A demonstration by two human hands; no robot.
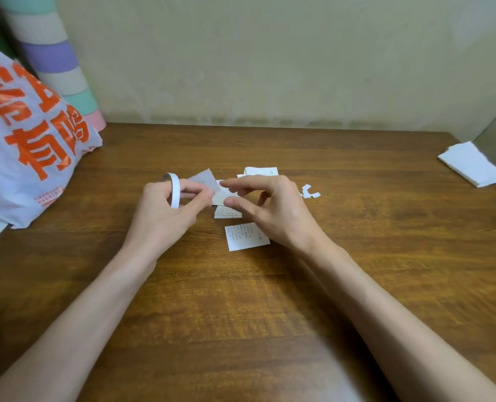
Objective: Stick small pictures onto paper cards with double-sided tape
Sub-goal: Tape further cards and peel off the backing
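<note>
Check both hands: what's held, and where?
Left hand grips the tape roll by its ring and pinches a small paper piece by its lower edge. Right hand: fingers poised at the paper, a hold cannot be told.

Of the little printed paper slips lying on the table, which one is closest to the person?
The larger white printed slip by the right hand; the smaller printed slip and the white card at the back lie farther away.

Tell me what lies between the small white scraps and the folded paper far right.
Head view: only bare table between the scraps and the folded paper.
</note>
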